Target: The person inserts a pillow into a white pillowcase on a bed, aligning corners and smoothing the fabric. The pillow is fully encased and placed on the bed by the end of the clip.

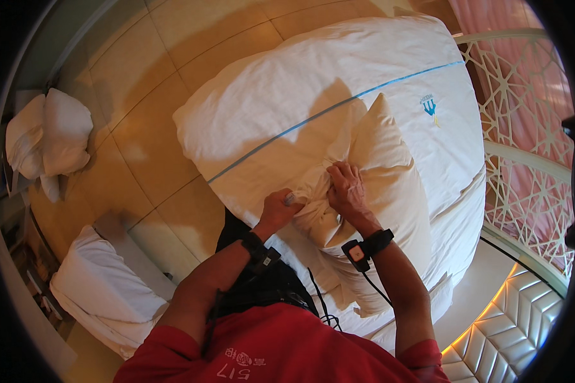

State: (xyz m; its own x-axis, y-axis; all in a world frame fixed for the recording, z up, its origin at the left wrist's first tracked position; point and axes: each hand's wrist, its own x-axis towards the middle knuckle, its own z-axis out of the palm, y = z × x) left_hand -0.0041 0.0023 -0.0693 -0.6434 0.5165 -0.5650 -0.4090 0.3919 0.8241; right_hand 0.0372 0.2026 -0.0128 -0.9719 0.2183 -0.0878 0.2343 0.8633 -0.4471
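Both hands at work on the bed [249, 89], fingers bent into one bunch of pale cloth [313, 207] gathered over the near side of a plump pillow [399, 207]. Left hand [278, 212] grasps the cloth at its left edge, thumb uppermost; right hand [347, 189] grips it just beside, knuckles up, close against the pillow. Cloth creased and twisted between the two — well apart from the far edge of the bed. Pillow lies on the white cover [444, 150], one corner pointing up and away from the person. Cover crossed by a thin blue stripe [396, 82], a blue emblem [430, 107] beyond it to the right. Black straps on both wrists; from the right one a dark cable [378, 290] hangs. Red shirt [281, 345] at the lower edge. Left side: tiled floor [150, 121], white pillows [67, 131] in a pile, and nearer, a heap of white linen [102, 274]. Right side: pale lattice screen [521, 105], pink curtain [492, 16] behind it, then a quilted panel [511, 325] edged by a lit strip — orange glow.
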